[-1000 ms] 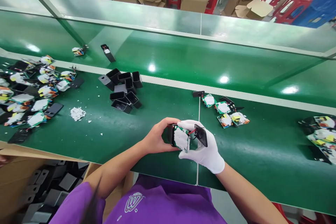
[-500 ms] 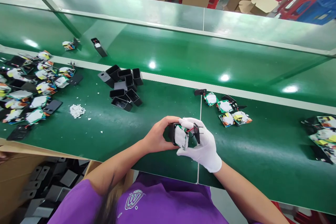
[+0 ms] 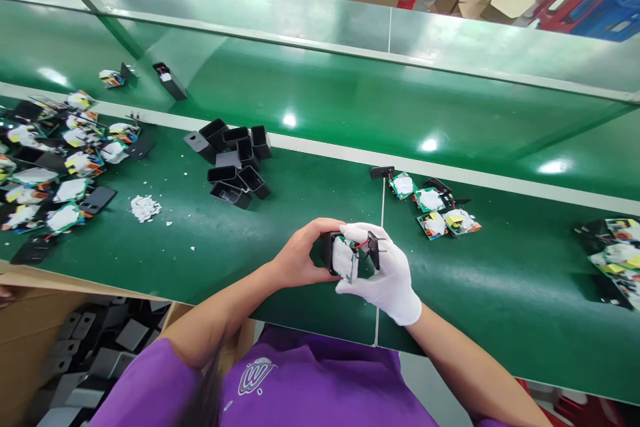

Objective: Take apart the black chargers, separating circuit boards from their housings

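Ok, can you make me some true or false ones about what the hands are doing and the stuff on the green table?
1. The right hand wears a white glove. True.
2. The left hand wears a glove too. False: it is bare.
3. Both hands hold a circuit board at a black case. True.
4. The empty black cases lie right of the hands. False: they lie to the left.
5. A cardboard box of grey parts stands lower left. True.

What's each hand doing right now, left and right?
Left hand: bare, closed on the black housing.
Right hand: gloved, closed on the circuit board and black end cap.
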The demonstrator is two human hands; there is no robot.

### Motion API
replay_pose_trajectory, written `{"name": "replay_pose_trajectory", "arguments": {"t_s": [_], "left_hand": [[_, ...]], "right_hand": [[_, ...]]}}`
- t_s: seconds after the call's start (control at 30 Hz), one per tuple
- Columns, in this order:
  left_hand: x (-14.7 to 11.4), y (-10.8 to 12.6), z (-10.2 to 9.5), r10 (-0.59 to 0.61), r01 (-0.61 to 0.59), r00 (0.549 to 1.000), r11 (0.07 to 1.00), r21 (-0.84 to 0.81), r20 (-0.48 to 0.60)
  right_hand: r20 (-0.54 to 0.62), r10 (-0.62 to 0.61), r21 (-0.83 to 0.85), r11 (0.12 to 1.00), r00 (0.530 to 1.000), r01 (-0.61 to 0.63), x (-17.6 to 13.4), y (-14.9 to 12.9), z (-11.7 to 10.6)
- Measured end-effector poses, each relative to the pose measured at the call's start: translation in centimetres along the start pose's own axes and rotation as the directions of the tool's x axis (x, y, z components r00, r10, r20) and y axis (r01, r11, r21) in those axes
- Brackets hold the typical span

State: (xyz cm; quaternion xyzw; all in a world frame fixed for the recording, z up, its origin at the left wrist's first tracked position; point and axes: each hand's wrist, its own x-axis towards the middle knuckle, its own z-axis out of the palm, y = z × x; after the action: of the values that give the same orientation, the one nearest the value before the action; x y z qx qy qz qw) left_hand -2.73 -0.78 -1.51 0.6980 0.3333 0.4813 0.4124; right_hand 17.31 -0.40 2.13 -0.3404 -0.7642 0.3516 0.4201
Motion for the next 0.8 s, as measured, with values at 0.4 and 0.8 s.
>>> {"name": "replay_pose_trajectory", "arguments": {"t_s": [0.4,0.8], "left_hand": [[0.1,0.3,-0.1,-0.006,0.004,1.000,0.999,0.045,0.024],[0.6,1.1,0.0,-0.301,0.301,0.953,0.954,0.004,0.036]], "right_hand": [[-0.016,-0.059,-0.041,0.997,0.998,0.058,0.4,-0.1,-0.2],[-0.087,0.097,0.149,0.985,0.991,-0.083,-0.3,0.8,0.4]]}}
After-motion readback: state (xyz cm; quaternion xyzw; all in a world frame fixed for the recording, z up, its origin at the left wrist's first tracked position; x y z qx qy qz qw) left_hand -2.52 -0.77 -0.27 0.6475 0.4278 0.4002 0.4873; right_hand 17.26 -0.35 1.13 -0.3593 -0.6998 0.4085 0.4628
